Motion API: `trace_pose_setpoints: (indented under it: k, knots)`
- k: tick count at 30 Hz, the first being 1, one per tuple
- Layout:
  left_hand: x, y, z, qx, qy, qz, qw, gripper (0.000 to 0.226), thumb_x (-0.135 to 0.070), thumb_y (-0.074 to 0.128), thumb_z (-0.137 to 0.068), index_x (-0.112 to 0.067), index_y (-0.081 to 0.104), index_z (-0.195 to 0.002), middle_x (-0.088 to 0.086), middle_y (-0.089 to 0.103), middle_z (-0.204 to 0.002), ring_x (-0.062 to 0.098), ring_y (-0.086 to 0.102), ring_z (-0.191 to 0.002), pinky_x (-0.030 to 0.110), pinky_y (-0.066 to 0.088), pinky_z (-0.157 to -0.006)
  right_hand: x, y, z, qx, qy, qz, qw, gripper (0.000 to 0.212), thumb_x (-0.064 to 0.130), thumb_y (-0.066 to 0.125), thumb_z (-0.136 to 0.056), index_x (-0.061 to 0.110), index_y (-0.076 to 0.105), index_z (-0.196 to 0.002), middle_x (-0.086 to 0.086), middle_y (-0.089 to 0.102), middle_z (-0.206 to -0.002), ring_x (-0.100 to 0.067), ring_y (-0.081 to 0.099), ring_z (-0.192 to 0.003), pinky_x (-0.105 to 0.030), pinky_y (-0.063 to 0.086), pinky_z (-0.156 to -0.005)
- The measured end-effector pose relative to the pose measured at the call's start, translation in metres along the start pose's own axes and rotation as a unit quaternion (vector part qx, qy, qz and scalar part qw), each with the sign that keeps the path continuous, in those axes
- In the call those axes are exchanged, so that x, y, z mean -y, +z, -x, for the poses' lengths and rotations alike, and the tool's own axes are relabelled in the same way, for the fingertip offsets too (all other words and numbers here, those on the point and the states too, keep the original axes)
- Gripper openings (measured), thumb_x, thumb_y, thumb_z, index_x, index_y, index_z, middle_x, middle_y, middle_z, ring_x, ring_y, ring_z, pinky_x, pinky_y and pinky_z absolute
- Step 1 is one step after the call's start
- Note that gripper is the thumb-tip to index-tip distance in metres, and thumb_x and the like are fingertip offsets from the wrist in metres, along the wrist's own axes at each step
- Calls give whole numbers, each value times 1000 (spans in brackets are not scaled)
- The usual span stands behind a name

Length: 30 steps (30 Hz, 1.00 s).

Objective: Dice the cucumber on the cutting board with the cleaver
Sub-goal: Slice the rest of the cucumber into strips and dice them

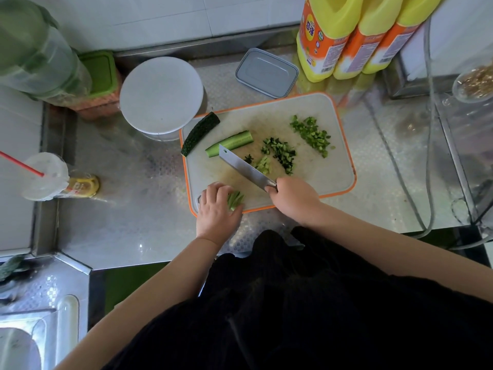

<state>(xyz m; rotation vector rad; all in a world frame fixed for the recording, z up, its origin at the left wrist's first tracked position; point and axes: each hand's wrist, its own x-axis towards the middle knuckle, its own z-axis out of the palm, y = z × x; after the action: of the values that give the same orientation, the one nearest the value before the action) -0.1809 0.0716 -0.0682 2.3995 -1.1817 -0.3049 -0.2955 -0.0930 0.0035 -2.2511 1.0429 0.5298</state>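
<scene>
On the steel counter [149, 225], at the left, stands a sealed drink cup [45, 176] with a red straw, and further in a round white-lidded tub [160, 94] sits just beside the orange-rimmed cutting board [338, 145]. On the board's left end lies a dark-skinned cucumber half [200, 133], uncut and partly overhanging the rim, and next to it a second long piece [231, 142], cut face up, also whole. At the board's near edge the left hand [217, 209] holds a small bundle of cucumber strips [235, 200], its fingers [213, 188] curled over them, gathering them together. To the right of that the cleaver [246, 169] runs slantwise across the board, its tip touching or just above the second long piece; the right hand [293, 196] has its fingers clenched round the handle. Whether the edge rests on the board or hangs above it cannot be told. Beyond the blade lie a few short pale strips [264, 164], then a heap of dark diced bits [281, 153], then a further heap of brighter dice [310, 134] toward the far right corner. Past the board stand a lidded metal box [266, 73] and three yellow oil jugs [354, 36]. By my reckoning the job is somewhere near halfway: two heaps are done, while the held strips, the loose strips and both long pieces are yet to be diced.
</scene>
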Motion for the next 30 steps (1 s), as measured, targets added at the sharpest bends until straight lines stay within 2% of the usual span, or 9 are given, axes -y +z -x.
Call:
trace_pose_setpoints:
  k: [3,6,10,14,18,20,22,26,30]
  knots:
    - [2,-1,2,-1,-3,13,1000,43,-41,54,-79,-7,57,-106,13,51,-113,35,51,-102,45,47,-88,4,4,6,-3,-33,11,999,32,41,39,-99,15,48,-81,1,47,-65,-23,52,-63,-30,31,-48]
    - [1,-1,2,-22,43,-7,999,34,-33,53,-80,-5,61,-98,14,55,-105,32,49,-99,44,48,-85,11,7,14,-3,-63,27,998,30,38,39,-100,15,46,-82,0,48,-67,-24,51,-65,-30,36,-55]
    - [-3,1,-3,-29,59,-35,997,28,-28,49,-82,-5,65,-85,11,58,-95,29,49,-88,41,48,-72,19,6,24,0,-87,55,995,28,33,38,-101,14,47,-83,-2,48,-70,-24,49,-65,-31,35,-57]
    - [-4,4,-4,-27,45,-25,998,28,-28,49,-84,-6,67,-83,9,59,-91,30,52,-83,40,47,-70,22,11,23,1,-76,72,994,27,28,40,-101,8,56,-94,-2,45,-69,-26,48,-68,-33,37,-59]
    - [-4,5,-3,-36,42,-11,998,27,-28,51,-84,-6,68,-83,9,59,-89,29,51,-82,40,48,-69,26,20,14,22,-46,87,995,12,12,48,-95,7,59,-93,-2,52,-72,-26,53,-68,-31,38,-58]
    - [-4,6,-4,-35,43,-7,998,28,-29,52,-86,-6,67,-82,10,59,-88,30,51,-81,41,49,-66,26,22,11,37,-45,91,994,12,9,49,-94,7,60,-91,-4,54,-73,-26,53,-66,-30,37,-56]
    - [-2,8,-4,-34,47,-8,998,27,-28,52,-87,-6,67,-82,10,59,-88,31,52,-81,42,50,-63,25,21,7,42,-55,81,994,16,12,46,-96,6,59,-89,-5,53,-72,-27,55,-69,-31,37,-56]
    - [0,8,-3,-37,64,-18,997,24,-25,54,-86,-6,67,-83,9,60,-91,31,54,-82,43,51,-63,24,12,2,44,-47,31,997,29,35,39,-101,11,52,-91,-4,52,-76,-26,55,-74,-33,42,-62]
    - [-2,2,-3,-28,63,-18,997,26,-27,50,-85,-8,68,-85,8,59,-94,30,55,-85,40,52,-65,16,5,0,22,-23,26,999,33,37,38,-101,9,56,-102,-7,59,-87,-27,58,-79,-32,41,-63]
